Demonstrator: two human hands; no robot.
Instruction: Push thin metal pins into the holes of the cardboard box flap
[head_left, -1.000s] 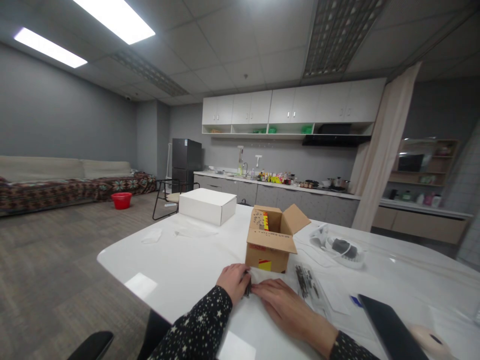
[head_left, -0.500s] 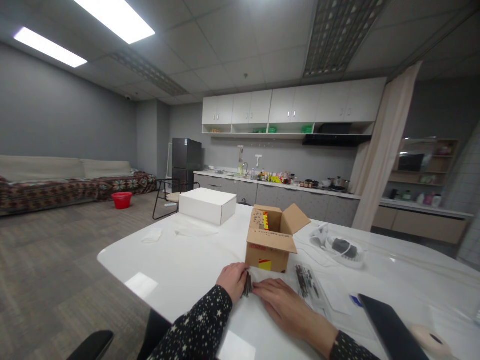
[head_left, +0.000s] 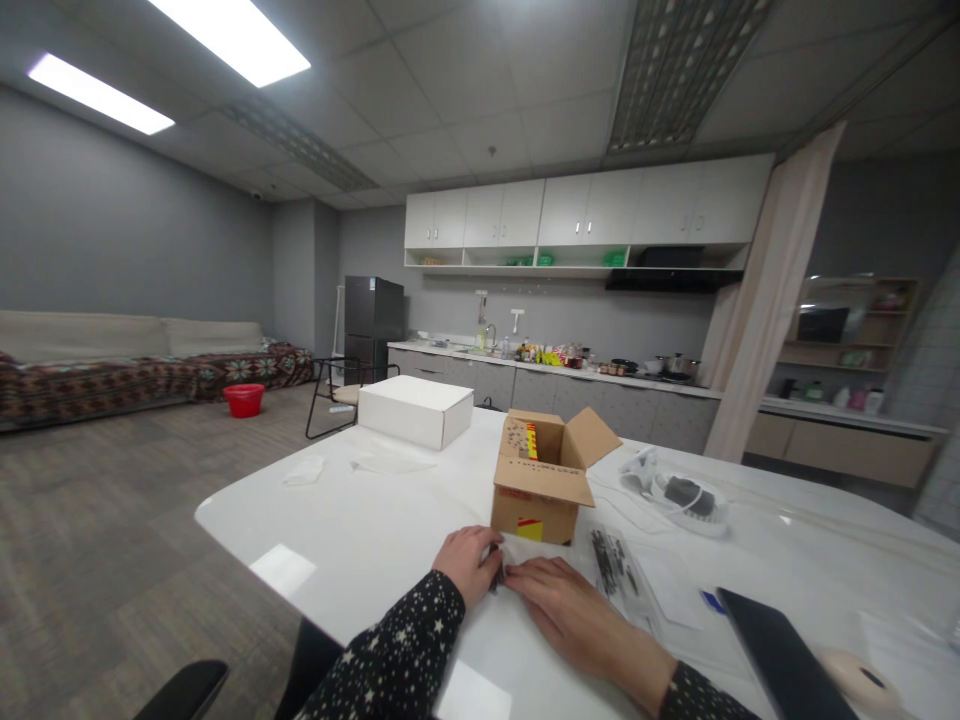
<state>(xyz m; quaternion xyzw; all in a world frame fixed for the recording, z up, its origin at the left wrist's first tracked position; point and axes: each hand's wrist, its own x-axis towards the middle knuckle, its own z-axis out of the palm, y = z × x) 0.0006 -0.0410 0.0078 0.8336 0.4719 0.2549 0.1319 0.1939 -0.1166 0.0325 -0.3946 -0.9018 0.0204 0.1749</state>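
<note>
My left hand curls its fingers over a small bundle of thin dark rods at the table's front. Most of the bundle is hidden under those fingers, and its exact kind is too small to make out. My right hand lies low on the table with fingers stretched towards the bundle, their tips close beside it. Under and beyond the fingers is a thin white sheet. Just behind stands an open cardboard box, flaps spread. Right of it lies a clear plastic bag with several dark slender pieces inside.
On the white table are a closed white box at back left and crumpled tissue. To the right lie a white round device with a cable, a dark tablet-like slab and a beige rounded object.
My left fingers have closed further over the dark rods, which show less than before. My right hand has barely moved.
</note>
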